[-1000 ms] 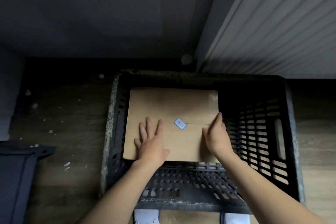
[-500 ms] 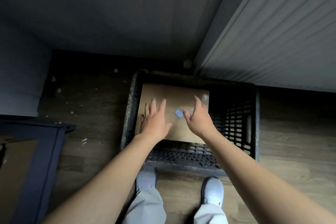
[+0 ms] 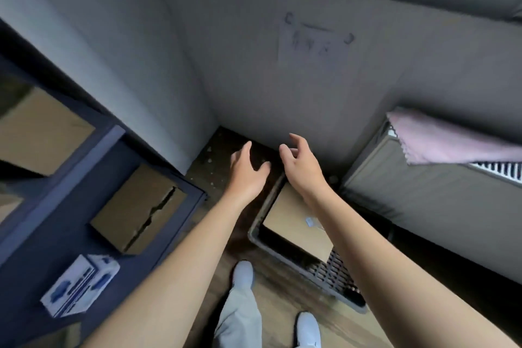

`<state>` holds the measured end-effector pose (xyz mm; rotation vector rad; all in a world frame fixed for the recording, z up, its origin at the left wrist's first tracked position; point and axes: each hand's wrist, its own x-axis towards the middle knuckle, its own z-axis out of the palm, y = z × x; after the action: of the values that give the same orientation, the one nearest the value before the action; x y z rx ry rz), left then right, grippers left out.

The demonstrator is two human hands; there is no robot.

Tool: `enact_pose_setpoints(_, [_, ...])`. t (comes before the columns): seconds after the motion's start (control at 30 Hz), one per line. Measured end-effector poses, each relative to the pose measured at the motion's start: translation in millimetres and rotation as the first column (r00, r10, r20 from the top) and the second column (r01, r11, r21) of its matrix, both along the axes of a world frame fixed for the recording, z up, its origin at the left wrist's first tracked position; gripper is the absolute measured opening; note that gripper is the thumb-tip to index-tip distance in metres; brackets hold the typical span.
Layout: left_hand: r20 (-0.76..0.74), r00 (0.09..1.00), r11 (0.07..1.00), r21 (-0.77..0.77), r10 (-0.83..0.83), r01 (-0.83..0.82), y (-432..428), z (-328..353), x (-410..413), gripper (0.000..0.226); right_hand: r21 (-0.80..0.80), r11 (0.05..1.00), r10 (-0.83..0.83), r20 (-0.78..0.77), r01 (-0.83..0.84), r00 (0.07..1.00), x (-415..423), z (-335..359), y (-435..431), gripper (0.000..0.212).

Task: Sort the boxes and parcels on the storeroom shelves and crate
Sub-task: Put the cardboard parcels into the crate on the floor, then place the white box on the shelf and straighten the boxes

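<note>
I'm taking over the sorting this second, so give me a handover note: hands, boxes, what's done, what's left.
Left hand: open, empty, in the air near the far end of the crate.
Right hand: open, empty, beside it.
Flat cardboard box lies inside the crate on the floor.
Shelf unit on the left holds a split-top cardboard box, a white and blue box and an upper cardboard box.
Done: one box in the crate. Left: probably sorting the shelf boxes.

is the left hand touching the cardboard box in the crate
Apart. Head view: left hand over dark floor, crate rim between it and the cardboard box.
</note>
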<state>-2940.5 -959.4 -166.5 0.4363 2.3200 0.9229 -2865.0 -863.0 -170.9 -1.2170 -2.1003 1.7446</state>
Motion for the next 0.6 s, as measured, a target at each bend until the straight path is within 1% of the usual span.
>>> enact_pose_setpoints(0.13, [-0.118, 0.981, 0.986, 0.094, 0.152, -0.141, -44.7, 93.7, -1.9, 0.066, 0.061, 0.99, 0.138, -0.159, -0.13, 0.978, -17.0, 98.5, -39.4, 0.046])
enact_pose_setpoints(0.3, [-0.238, 0.912, 0.933, 0.223, 0.335, -0.284, -115.3, 186.7, -5.2, 0.066, 0.12, 0.955, 0.296, -0.316, -0.271, 0.901, -41.8, 190.7, -96.5, 0.041])
enact_pose_setpoints(0.4, [-0.304, 0.848, 0.889, 0.294, 0.435, -0.351, -164.5, 232.5, -9.0, 0.066, 0.152, 0.92, 0.391, -0.404, -0.361, 0.827, -57.8, 236.5, -142.5, 0.04])
enact_pose_setpoints(0.5, [-0.325, 0.781, 0.828, 0.39, 0.533, -0.403, -215.2, 277.2, -12.7, 0.064, 0.206, 0.876, 0.48, -0.477, -0.437, 0.736, -71.2, 279.7, -196.1, 0.039])
enact_pose_setpoints(0.6, [-0.393, 0.713, 0.797, 0.452, 0.581, -0.401, -269.3, 319.0, -14.6, 0.062, 0.257, 0.836, 0.541, -0.531, -0.484, 0.653, -82.8, 317.0, -252.6, 0.038])
